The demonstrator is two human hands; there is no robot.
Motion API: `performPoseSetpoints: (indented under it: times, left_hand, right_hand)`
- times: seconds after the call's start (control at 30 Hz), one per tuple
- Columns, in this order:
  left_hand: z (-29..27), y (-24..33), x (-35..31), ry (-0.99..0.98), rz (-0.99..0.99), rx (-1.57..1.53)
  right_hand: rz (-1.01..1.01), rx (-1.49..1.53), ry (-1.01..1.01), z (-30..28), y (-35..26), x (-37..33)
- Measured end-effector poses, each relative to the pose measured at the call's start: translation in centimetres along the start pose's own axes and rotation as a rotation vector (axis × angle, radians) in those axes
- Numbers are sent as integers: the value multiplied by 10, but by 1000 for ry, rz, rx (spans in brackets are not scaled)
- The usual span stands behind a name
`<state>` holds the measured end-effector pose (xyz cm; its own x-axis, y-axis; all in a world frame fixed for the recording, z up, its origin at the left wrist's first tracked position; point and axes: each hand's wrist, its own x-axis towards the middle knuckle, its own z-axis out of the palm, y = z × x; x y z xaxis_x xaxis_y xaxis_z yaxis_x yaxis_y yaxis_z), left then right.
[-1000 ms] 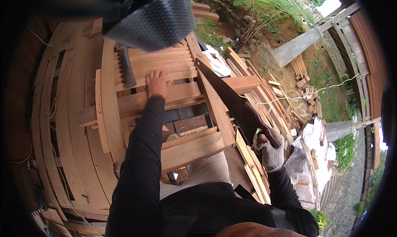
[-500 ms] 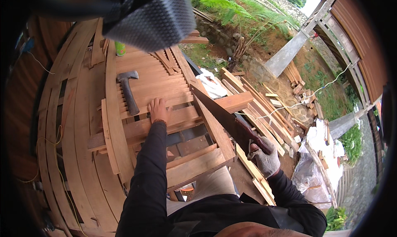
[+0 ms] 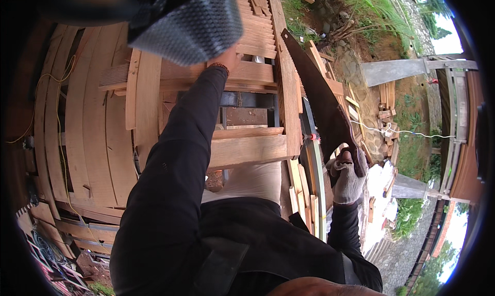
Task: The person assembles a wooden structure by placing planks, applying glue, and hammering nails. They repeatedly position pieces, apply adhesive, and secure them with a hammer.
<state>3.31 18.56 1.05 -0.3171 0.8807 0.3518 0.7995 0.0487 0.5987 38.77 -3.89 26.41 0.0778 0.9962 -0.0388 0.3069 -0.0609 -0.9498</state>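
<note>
- Frame (image 3: 287, 100): it stands straighter in view than half a second ago, and the axe on it no longer shows; that looks like a head turn, leaving the work much as it was.
- Beam (image 3: 255, 71): lies across the frame, under the left hand.
- Saw (image 3: 322, 97): slants off to the right of the frame, tip near its right rail (whether the teeth touch wood, I cannot tell).
- Left hand (image 3: 228, 59): bare, above the frame; fingers hidden, so wide or narrow I cannot tell.
- Right hand (image 3: 348, 181): gloved, right of the frame, wrapped around the saw's handle.
</note>
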Motion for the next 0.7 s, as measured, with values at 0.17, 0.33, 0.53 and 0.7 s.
performPoseSetpoints:
  times: [0.17,0.33,0.53,0.7]
  left_hand:
    - [1,6,-2,-17,-15,-14]
    - [5,4,0,-47,-30,-8]
    - [-1,5,-1,-71,-19,-58]
    - [-2,6,-2,-69,-21,-24]
  right_hand:
    - [45,-6,22,6,-6,3]
    - [-39,-109,21,9,-18,7]
    - [-32,-101,92,15,-20,9]
    - [55,-162,-16,-3,-15,16]
